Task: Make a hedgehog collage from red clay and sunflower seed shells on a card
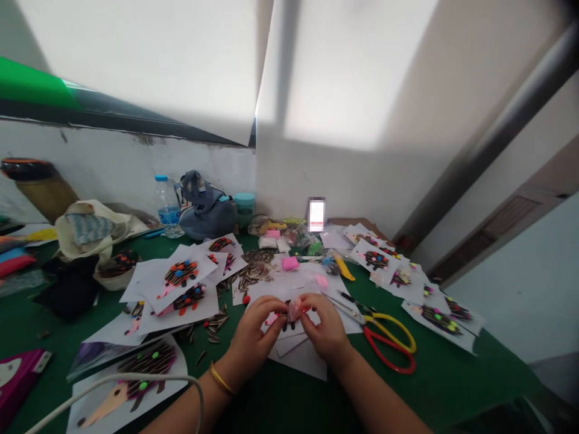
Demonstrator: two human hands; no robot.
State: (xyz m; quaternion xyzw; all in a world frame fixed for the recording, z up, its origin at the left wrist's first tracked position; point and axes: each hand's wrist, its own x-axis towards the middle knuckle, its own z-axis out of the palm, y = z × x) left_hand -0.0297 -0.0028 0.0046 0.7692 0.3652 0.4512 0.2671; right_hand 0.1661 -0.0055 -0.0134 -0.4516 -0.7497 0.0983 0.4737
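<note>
My right hand (328, 328) pinches a small clear plastic bag (295, 310) with something pinkish-red inside, probably modelling clay. From the other side, the fingertips of my left hand (257, 330) close on the bag's edge. Both hands are just above a sheet of white paper (294, 351) bearing a partly hidden hedgehog picture with a pink face and dark feet. A red ball (246, 299) lies beside my left hand. To the right of my right hand rest scissors (375, 328) with one yellow and one red handle, and a black pen (355, 301).
Hedgehog pictures made with seeds (181, 274) are piled at left, and more (420, 289) at right. Loose sunflower seeds (256, 268), pink clay (290, 263) and a yellow cutter (344, 268) lie ahead. A bottle (167, 208), bag (203, 211) and blurred phone (316, 215) stand behind. A white cable (136, 377) crosses front left.
</note>
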